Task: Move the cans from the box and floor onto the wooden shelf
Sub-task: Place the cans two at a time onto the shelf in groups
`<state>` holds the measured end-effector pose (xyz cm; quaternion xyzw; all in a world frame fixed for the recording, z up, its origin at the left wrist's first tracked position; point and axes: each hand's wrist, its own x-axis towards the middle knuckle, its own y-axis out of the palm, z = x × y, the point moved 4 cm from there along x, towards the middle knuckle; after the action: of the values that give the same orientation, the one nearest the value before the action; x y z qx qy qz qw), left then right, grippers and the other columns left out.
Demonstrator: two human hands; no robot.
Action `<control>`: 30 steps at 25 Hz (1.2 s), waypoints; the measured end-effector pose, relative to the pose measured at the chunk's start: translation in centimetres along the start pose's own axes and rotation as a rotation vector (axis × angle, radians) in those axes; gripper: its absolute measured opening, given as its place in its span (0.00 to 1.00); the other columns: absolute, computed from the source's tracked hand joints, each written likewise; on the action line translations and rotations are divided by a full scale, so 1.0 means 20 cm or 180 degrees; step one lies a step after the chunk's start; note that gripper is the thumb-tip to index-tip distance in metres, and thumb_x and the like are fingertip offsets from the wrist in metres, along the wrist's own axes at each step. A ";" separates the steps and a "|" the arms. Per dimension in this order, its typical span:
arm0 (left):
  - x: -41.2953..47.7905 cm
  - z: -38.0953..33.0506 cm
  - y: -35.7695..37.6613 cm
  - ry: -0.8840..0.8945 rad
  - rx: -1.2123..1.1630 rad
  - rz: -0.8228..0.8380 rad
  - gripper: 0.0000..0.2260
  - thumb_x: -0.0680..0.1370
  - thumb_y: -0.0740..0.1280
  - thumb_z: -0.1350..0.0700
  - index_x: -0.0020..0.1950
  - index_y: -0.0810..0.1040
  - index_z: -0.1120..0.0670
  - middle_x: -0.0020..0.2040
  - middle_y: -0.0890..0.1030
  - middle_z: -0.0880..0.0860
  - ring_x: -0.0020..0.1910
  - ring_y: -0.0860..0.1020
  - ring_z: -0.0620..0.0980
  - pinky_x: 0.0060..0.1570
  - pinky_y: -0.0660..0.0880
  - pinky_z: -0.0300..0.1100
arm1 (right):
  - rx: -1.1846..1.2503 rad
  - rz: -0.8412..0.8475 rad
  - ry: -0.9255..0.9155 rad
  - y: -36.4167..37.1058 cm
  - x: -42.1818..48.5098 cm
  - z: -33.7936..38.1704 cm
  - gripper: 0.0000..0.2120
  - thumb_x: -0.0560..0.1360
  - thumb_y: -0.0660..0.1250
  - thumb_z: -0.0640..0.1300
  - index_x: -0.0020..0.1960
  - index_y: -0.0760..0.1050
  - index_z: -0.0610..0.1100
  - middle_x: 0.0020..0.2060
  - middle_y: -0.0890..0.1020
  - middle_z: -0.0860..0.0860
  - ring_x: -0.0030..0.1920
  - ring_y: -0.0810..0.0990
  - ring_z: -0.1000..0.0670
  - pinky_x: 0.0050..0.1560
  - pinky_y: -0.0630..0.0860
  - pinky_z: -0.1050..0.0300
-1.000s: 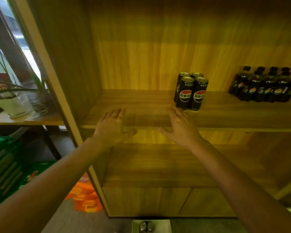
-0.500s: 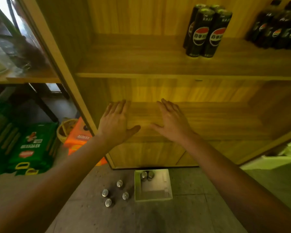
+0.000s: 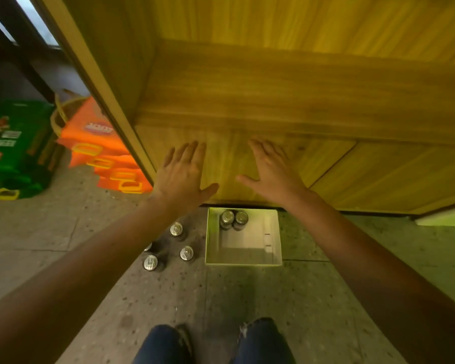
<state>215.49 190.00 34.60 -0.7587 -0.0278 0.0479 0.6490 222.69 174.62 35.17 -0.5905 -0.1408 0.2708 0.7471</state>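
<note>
Head view: cans [image 3: 186, 253] stand upright, axes vertical, two in box [image 3: 244, 246].

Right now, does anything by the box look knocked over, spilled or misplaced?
Nothing spilled or tipped. The two boxed cans stand upright in the box's far left corner; four floor cans stand upright left of it, one partly hidden by the left forearm. The orange packs beside the shelf lie slumped.

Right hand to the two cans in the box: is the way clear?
Probably yes. The box is open-topped, the cans stand upright by its far wall with nothing over them, and the right hand is open and empty.
</note>
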 end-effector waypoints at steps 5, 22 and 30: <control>0.08 0.11 0.90 0.0006 -0.0014 0.0160 0.38 0.74 0.62 0.40 0.75 0.50 0.56 0.76 0.57 0.57 0.75 0.56 0.55 0.74 0.51 0.52 | 0.0163 0.0036 0.0059 0.81 0.11 -0.33 0.39 0.71 0.64 0.59 0.74 0.52 0.43 0.75 0.57 0.44 0.74 0.55 0.43 0.74 0.52 0.45; 0.35 0.08 2.38 -0.0281 -0.1471 0.0316 0.36 0.67 0.73 0.46 0.69 0.59 0.55 0.65 0.72 0.60 0.62 0.74 0.62 0.56 0.74 0.54 | 0.1342 -0.0216 0.0839 2.25 0.25 -0.90 0.38 0.63 0.74 0.55 0.67 0.63 0.46 0.64 0.74 0.46 0.63 0.72 0.43 0.61 0.73 0.46; 0.36 0.10 2.40 -0.0730 -0.2006 -0.0085 0.31 0.63 0.77 0.50 0.61 0.69 0.57 0.58 0.80 0.58 0.56 0.78 0.59 0.52 0.77 0.50 | 0.1939 -0.0776 0.0894 2.29 0.30 -0.92 0.29 0.60 0.78 0.51 0.57 0.72 0.44 0.52 0.82 0.47 0.52 0.80 0.47 0.50 0.76 0.57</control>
<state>221.41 185.23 -13.32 -0.9113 -0.1241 0.1136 0.3757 226.46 170.37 -14.33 -0.3510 -0.0190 0.1254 0.9278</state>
